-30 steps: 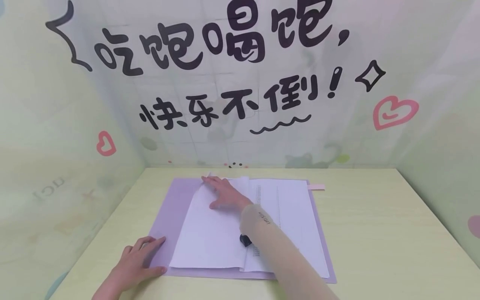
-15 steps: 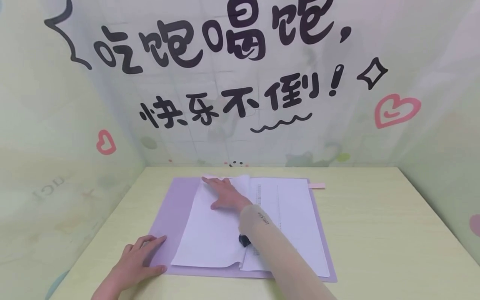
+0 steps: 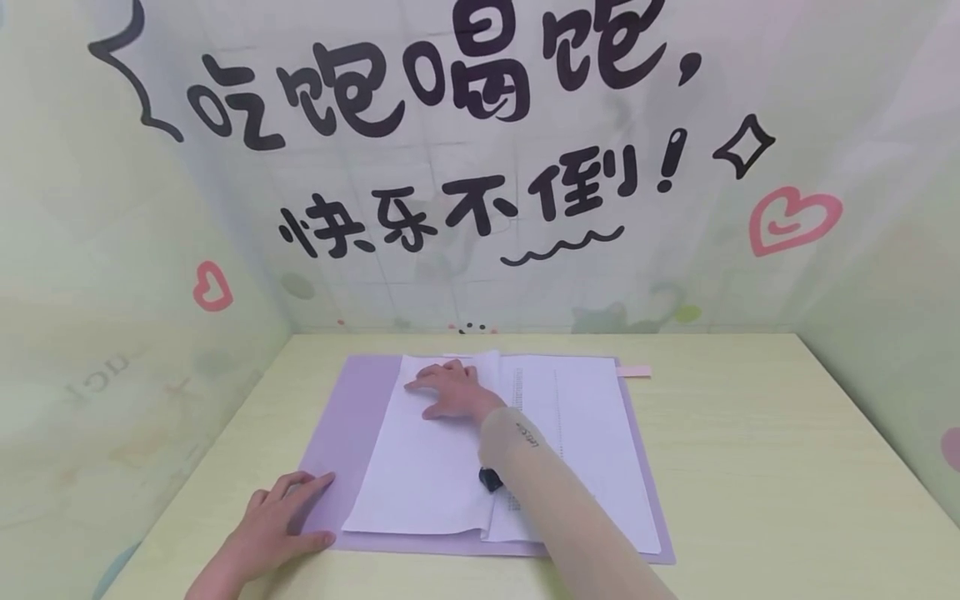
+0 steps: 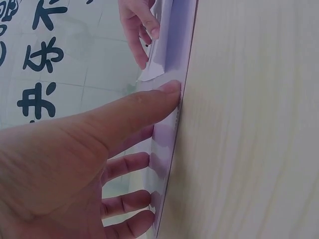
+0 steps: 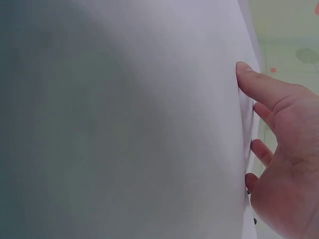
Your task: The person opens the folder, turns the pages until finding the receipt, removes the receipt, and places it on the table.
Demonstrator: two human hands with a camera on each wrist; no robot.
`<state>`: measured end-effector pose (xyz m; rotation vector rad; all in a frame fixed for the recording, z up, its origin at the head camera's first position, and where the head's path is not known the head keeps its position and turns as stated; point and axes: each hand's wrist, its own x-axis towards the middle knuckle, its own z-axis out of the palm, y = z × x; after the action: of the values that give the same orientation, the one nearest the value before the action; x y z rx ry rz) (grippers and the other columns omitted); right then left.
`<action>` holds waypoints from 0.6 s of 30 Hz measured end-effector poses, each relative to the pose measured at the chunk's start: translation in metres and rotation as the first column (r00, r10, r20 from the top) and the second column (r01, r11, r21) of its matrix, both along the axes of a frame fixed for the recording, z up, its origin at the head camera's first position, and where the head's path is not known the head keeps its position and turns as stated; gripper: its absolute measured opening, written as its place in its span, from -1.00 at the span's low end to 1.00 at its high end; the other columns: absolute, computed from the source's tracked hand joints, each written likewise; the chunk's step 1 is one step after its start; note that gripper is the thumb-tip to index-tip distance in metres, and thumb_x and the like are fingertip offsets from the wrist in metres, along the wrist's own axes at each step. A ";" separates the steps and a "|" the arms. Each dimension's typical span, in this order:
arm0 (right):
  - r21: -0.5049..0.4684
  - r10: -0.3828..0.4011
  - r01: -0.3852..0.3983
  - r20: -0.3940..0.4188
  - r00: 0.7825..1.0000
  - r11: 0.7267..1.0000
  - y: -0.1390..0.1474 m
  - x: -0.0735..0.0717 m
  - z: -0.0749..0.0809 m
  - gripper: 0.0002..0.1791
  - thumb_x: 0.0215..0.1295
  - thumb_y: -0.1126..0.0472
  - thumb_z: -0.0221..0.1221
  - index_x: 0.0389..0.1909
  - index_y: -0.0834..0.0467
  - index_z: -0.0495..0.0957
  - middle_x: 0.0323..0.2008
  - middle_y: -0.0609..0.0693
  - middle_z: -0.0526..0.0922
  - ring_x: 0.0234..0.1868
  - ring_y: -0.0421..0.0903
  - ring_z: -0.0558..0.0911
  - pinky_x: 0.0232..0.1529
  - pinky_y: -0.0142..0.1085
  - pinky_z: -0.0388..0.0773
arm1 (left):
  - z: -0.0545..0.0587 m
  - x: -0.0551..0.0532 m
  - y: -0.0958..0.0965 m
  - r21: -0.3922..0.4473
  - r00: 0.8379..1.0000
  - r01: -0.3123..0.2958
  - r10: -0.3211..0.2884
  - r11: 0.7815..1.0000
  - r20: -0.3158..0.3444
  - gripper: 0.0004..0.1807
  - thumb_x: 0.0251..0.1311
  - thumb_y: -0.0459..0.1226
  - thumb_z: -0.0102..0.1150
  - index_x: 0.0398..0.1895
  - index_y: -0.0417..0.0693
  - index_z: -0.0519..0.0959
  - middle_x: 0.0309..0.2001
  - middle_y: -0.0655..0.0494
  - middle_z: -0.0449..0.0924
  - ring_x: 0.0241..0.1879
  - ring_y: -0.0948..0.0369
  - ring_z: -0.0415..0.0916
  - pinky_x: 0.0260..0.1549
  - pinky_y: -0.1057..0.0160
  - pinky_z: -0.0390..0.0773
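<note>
A lavender-covered book or folder lies spread on the table. Its left white page is turned over onto the cover; the right page bears columns of small print. My right hand rests with spread fingers on the upper part of the left page. In the right wrist view the thumb and fingertips of the right hand touch the white sheet. My left hand presses the cover's lower left corner, thumb at the near edge. In the left wrist view the left hand lies along the lavender cover.
A pink tab sticks out past the right edge of the cover. Something small and black shows beside the right sleeve. The pale wooden table meets a printed fabric backdrop behind and at both sides.
My right hand has slid from the top edge of the left page a little toward me. That page's lower edge has shifted slightly. My left hand stays put.
</note>
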<state>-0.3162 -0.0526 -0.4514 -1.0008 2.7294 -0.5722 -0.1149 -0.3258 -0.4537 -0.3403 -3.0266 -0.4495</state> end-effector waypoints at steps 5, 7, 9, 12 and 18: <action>0.057 0.009 -0.009 0.006 1.000 0.998 0.001 0.000 0.002 -0.42 0.33 -0.03 0.23 0.36 -0.32 0.38 0.48 -0.19 0.26 0.45 0.04 0.14 0.27 -0.05 0.15 | 0.000 0.000 0.000 0.003 1.000 -0.005 0.005 1.000 0.001 -0.18 -0.14 0.06 0.50 0.26 -0.02 0.51 0.17 -0.13 0.43 -0.13 -0.01 0.29 -0.26 0.17 0.35; 0.080 0.013 -0.014 0.011 1.000 0.997 0.002 0.001 0.004 -0.42 0.34 -0.04 0.21 0.37 -0.33 0.36 0.49 -0.20 0.24 0.46 0.05 0.13 0.29 -0.03 0.15 | -0.001 0.000 0.001 0.006 1.000 -0.005 0.005 1.000 -0.003 -0.18 -0.14 0.06 0.50 0.26 -0.01 0.51 0.18 -0.13 0.44 -0.13 -0.02 0.29 -0.27 0.17 0.35; 0.093 0.012 -0.014 0.021 1.000 0.996 0.003 0.001 0.006 -0.42 0.35 -0.04 0.21 0.38 -0.33 0.35 0.49 -0.20 0.23 0.46 0.06 0.13 0.30 -0.02 0.14 | -0.002 0.000 0.001 0.006 1.000 -0.005 0.005 1.000 -0.004 -0.18 -0.14 0.06 0.50 0.27 -0.01 0.51 0.18 -0.13 0.43 -0.13 -0.02 0.29 -0.27 0.17 0.36; 0.101 0.015 -0.019 0.038 0.999 0.995 0.003 0.001 0.008 -0.42 0.36 -0.04 0.20 0.39 -0.33 0.34 0.50 -0.20 0.22 0.46 0.06 0.13 0.32 -0.01 0.14 | -0.002 0.000 0.000 0.006 1.000 -0.001 0.001 1.000 -0.006 -0.18 -0.14 0.06 0.50 0.26 -0.01 0.51 0.18 -0.13 0.44 -0.13 -0.02 0.29 -0.26 0.17 0.36; 0.108 0.026 -0.029 0.036 0.999 0.994 0.002 -0.001 0.007 -0.43 0.38 -0.06 0.18 0.39 -0.35 0.33 0.51 -0.20 0.21 0.45 0.05 0.14 0.32 -0.03 0.16 | 0.003 0.000 -0.001 0.026 1.000 0.007 -0.007 1.000 -0.003 -0.28 -0.08 -0.03 0.48 0.21 -0.06 0.55 0.15 -0.17 0.48 -0.11 -0.04 0.34 -0.21 0.17 0.32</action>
<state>-0.3167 -0.0509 -0.4441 -0.9911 2.6798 -0.4270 -0.1153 -0.3269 -0.4511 -0.3499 -3.0147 -0.4885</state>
